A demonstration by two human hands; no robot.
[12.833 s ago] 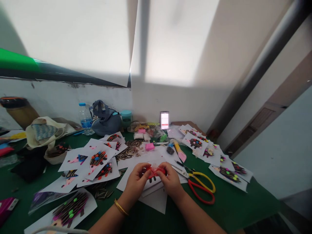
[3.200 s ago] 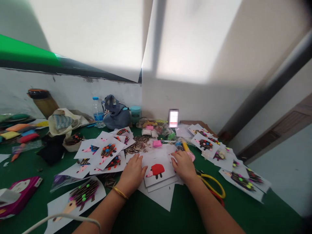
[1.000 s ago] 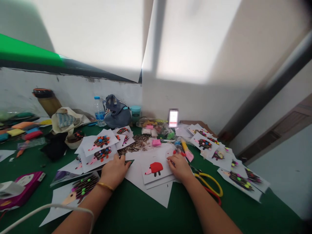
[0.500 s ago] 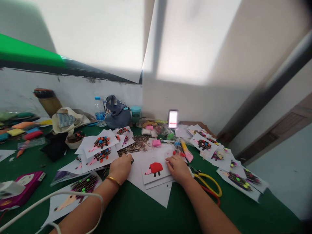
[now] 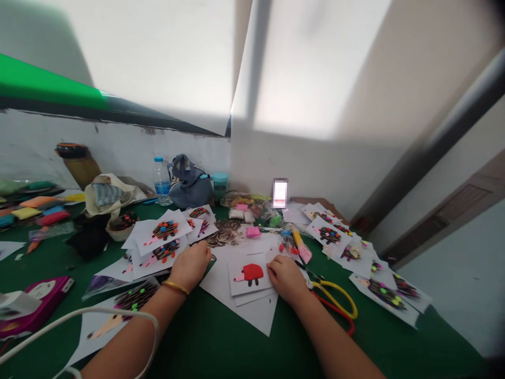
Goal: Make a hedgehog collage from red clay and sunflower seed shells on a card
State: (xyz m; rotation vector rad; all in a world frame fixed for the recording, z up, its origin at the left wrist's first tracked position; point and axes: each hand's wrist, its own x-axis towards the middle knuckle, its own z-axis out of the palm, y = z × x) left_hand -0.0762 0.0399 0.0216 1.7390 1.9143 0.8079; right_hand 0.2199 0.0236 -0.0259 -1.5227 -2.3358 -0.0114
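The red-animal card [image 5: 253, 272] lies on the green worktop [image 5: 229, 347], well apart from its right edge. The right hand [image 5: 287, 278], fingers bent together, touches this card's side; the left hand [image 5: 191, 267] curls near the seeds [image 5: 221, 237], its pinch I cannot tell.

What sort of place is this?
Likely a craft workspace; home or classroom, can't tell. Hedgehog-like pictures lie about a green table, with a pile of what look like seeds and yellow-and-red scissors.

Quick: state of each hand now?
Left hand: curled; can't tell if it holds anything.
Right hand: curled at the white paper card with a red clay shape; grip unclear.
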